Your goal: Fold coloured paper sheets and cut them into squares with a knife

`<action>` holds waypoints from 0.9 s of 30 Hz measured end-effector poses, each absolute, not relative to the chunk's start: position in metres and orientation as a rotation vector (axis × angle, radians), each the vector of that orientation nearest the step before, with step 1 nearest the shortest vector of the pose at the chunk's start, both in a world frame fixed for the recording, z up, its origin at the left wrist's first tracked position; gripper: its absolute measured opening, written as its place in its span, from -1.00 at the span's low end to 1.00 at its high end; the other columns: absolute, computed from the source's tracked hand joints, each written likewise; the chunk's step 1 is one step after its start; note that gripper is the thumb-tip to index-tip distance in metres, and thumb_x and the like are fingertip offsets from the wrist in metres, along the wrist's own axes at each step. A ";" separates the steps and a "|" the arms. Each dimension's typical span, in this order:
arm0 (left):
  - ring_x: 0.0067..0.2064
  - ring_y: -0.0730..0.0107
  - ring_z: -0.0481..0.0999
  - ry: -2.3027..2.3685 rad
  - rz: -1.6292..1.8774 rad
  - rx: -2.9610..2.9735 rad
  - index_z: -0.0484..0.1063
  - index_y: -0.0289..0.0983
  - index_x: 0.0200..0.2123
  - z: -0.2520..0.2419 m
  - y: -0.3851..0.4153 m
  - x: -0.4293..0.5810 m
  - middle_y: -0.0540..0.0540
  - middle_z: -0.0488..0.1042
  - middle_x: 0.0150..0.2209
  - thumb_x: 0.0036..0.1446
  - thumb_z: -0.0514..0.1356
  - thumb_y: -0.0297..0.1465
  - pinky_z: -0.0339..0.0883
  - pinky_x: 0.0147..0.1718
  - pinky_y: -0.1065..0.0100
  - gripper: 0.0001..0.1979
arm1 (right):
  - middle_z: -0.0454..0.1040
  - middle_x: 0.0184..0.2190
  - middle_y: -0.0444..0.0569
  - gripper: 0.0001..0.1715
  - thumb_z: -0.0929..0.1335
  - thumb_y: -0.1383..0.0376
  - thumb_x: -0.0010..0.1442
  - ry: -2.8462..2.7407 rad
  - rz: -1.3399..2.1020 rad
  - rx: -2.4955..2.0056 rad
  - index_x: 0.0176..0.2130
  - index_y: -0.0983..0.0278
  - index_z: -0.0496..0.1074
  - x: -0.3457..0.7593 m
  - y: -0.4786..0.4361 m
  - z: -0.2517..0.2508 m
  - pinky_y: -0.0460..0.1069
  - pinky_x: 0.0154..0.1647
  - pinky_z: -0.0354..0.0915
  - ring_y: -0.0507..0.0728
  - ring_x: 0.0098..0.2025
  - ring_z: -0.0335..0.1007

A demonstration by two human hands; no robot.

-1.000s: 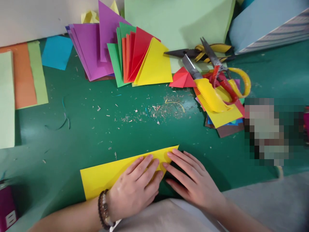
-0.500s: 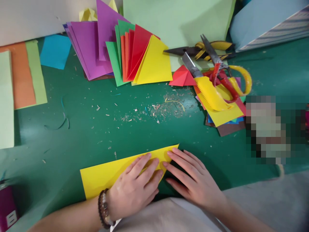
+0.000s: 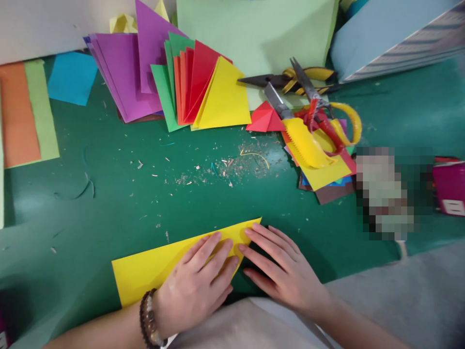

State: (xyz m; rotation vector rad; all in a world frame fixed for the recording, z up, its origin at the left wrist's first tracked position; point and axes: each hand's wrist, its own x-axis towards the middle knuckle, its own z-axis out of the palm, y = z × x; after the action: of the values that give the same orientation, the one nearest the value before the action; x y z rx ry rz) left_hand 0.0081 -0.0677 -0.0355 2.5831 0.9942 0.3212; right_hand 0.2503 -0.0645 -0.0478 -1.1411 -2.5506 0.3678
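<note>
Nothing legible in view. One possible text-bearer: a small white rectangular label (image 3: 453,207), set low on the front of a magenta box (image 3: 449,180) at the right edge of the view. Faint dark marks show on the label, but they are too small to read as letters or numbers.

Fanned paper stack (image 3: 203,92) upper centre on the mat (image 3: 109,208), scraps (image 3: 232,167) in front of it. Scissors (image 3: 319,121) to its right, lying on a smaller paper pile (image 3: 323,177). Loose sheets (image 3: 22,111) at far left. Folded sheet (image 3: 148,278) lower centre, left hand (image 3: 194,291) on it, right hand (image 3: 279,269) at its tip.
</note>
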 end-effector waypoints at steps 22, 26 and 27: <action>0.31 0.09 0.20 0.995 0.326 2.575 0.40 -0.25 0.14 -0.035 -0.064 0.010 -0.04 0.39 0.21 0.31 0.11 -0.29 0.19 0.24 0.15 -0.62 | 0.52 0.05 0.05 -0.67 0.34 0.25 0.27 -2.476 0.358 -1.216 0.03 0.24 0.48 0.246 -0.064 -0.046 0.19 0.38 -0.03 0.18 0.20 0.33; 0.31 0.09 0.20 0.984 0.301 2.590 0.38 -0.26 0.16 -0.036 -0.065 0.010 -0.06 0.39 0.21 0.31 0.11 -0.28 0.20 0.23 0.15 -0.60 | 0.52 0.05 0.07 -0.66 0.35 0.25 0.27 -2.474 0.371 -1.213 0.03 0.25 0.48 0.246 -0.065 -0.046 0.20 0.38 -0.05 0.18 0.21 0.32; 0.31 0.08 0.20 0.980 0.295 2.591 0.37 -0.27 0.16 -0.036 -0.065 0.010 -0.06 0.39 0.21 0.31 0.11 -0.28 0.20 0.23 0.14 -0.60 | 0.52 0.05 0.07 -0.66 0.35 0.25 0.27 -2.475 0.369 -1.210 0.03 0.25 0.47 0.246 -0.065 -0.047 0.20 0.38 -0.06 0.18 0.21 0.32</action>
State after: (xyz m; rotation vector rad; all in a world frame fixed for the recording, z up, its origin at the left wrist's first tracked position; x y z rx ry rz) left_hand 0.0104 -0.0651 -0.0356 2.5915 0.9799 0.2949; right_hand 0.2463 -0.0650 -0.0468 -1.2104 -2.4745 0.3692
